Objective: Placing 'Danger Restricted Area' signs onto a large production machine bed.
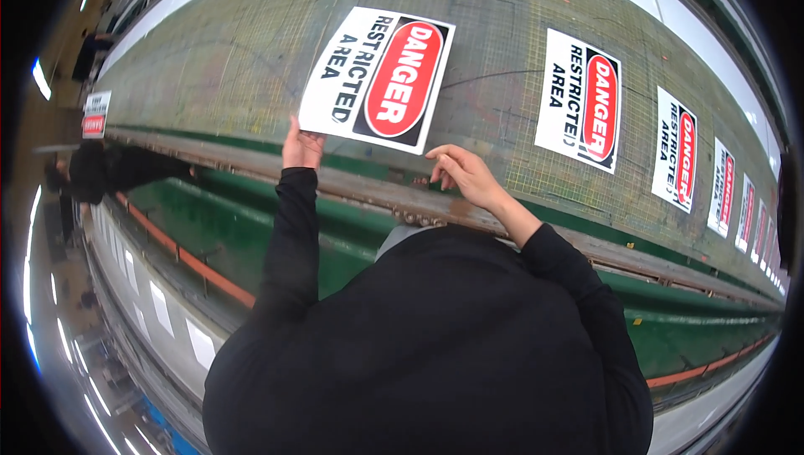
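My left hand (302,147) grips the near left corner of a white warning sign sheet (335,103) with a red oval on a black panel and black lettering. The sheet is tilted, its near edge lifted above a long green-grey table (494,45) marked with a yellow grid. My right hand (462,172) is at the sheet's near right corner, index finger reaching toward it and the other fingers loosely bent. Whether that fingertip touches the corner I cannot tell. A matching warning sign (563,103) lies flat to the right.
Several more such signs, among them this one (677,149), line the table toward the far right. Along its near edge runs a metal rail (368,202). A person in dark clothing (109,172) is at the far left, near another sign (96,114). Behind me stretches an orange bar (180,254).
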`<state>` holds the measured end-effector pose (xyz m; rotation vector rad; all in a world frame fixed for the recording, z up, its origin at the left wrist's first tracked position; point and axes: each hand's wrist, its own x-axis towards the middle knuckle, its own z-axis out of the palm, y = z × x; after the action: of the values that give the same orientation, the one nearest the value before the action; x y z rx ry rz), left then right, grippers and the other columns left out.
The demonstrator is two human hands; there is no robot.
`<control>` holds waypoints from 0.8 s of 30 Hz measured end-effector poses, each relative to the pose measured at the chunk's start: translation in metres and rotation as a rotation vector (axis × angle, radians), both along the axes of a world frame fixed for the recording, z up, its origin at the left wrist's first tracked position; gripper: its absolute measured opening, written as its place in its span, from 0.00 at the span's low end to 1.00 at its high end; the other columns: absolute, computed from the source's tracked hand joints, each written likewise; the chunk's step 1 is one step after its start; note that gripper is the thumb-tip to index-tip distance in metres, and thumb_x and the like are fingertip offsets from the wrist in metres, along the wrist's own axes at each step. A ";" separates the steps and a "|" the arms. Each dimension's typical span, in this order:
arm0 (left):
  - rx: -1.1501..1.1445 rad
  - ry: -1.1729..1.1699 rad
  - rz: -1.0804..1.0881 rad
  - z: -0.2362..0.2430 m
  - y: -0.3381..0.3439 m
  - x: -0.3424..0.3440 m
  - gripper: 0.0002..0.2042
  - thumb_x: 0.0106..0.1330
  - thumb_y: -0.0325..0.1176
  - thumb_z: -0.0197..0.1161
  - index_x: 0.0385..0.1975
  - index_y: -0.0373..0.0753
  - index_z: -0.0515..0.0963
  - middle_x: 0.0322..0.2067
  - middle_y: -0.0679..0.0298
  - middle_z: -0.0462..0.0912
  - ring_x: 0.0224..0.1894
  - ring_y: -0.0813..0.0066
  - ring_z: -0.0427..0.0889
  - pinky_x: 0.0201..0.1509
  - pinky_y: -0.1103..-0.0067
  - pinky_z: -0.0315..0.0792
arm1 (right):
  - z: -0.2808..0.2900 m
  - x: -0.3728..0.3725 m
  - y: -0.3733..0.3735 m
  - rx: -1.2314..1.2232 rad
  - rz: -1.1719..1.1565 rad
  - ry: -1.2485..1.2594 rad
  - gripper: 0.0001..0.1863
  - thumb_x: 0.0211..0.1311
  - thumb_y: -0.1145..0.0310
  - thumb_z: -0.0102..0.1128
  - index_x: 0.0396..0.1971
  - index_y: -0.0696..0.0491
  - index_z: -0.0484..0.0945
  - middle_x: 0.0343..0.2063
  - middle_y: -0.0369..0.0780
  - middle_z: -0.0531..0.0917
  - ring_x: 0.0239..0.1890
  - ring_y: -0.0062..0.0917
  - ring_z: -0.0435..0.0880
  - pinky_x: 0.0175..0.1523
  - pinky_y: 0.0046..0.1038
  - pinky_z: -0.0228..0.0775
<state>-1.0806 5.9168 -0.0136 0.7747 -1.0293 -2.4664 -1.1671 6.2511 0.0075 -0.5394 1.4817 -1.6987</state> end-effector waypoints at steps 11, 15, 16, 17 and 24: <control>-0.009 -0.405 0.245 -0.086 -0.058 0.214 0.34 0.63 0.58 0.31 0.57 0.33 0.54 0.57 0.55 0.59 0.59 0.60 0.58 0.61 0.67 0.52 | -0.030 -0.021 0.230 0.467 -0.359 0.092 0.11 0.60 0.68 0.45 0.38 0.57 0.73 0.22 0.35 0.77 0.23 0.16 0.72 0.29 0.17 0.64; -0.335 -1.041 0.569 -0.072 -0.034 0.172 0.35 0.57 0.61 0.41 0.48 0.32 0.68 0.46 0.54 0.73 0.49 0.59 0.71 0.53 0.68 0.64 | -0.063 -0.039 0.301 0.651 -0.533 0.091 0.11 0.59 0.68 0.46 0.35 0.57 0.75 0.22 0.35 0.78 0.23 0.16 0.73 0.30 0.18 0.65; -0.871 -1.477 0.573 -0.042 0.012 0.124 0.29 0.58 0.56 0.46 0.40 0.32 0.74 0.39 0.53 0.77 0.41 0.56 0.76 0.46 0.67 0.69 | -0.083 -0.043 0.326 0.730 -0.592 0.186 0.11 0.58 0.67 0.48 0.35 0.57 0.75 0.23 0.35 0.78 0.23 0.17 0.73 0.30 0.19 0.65; -1.241 -1.335 0.759 -0.044 0.016 0.115 0.27 0.56 0.54 0.50 0.39 0.32 0.74 0.38 0.50 0.77 0.40 0.54 0.76 0.44 0.67 0.70 | -0.092 -0.051 0.333 0.767 -0.599 0.285 0.12 0.57 0.66 0.49 0.34 0.57 0.76 0.23 0.36 0.79 0.24 0.17 0.73 0.31 0.20 0.66; -0.203 -0.276 -0.562 -0.035 0.232 -0.074 0.28 0.64 0.54 0.39 0.55 0.38 0.59 0.52 0.57 0.68 0.57 0.66 0.61 0.60 0.67 0.49 | -0.137 -0.112 0.342 0.870 -0.933 0.237 0.12 0.54 0.69 0.50 0.36 0.58 0.76 0.26 0.36 0.79 0.25 0.16 0.73 0.31 0.18 0.64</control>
<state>-1.1546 6.1491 -0.0484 0.8669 -1.7772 -2.6791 -1.2789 6.5935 -0.1292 0.5259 2.6689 -1.3656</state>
